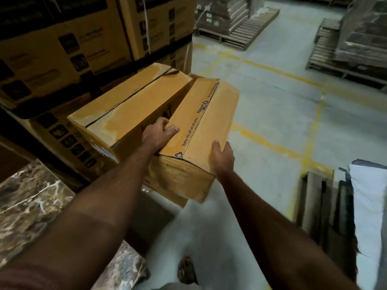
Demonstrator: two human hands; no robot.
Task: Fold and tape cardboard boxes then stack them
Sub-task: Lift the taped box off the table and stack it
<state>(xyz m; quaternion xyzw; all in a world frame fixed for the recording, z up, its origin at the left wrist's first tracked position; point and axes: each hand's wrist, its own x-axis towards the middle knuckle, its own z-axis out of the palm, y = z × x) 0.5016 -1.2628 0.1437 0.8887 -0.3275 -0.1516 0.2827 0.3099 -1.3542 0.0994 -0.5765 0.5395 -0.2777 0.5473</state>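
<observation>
I carry a long brown cardboard box [217,114], sealed along its top seam with printed tape [199,120]. My left hand [158,135] grips its near left edge, fingers curled under the side. My right hand [223,156] holds the near right corner, thumb on top. To the left lies a second long box [129,105], taped with clear tape, one far flap slightly lifted. The carried box sits close beside it, tilted, its near end raised above a lower box [180,200].
Tall stacks of large printed cartons [62,45] rise at the left. A marble-patterned surface [31,197] is at the near left. Wooden pallets [236,34] with wrapped goods stand at the back. Flat boards and a white sheet [368,206] lean at the right. Concrete floor has yellow lines.
</observation>
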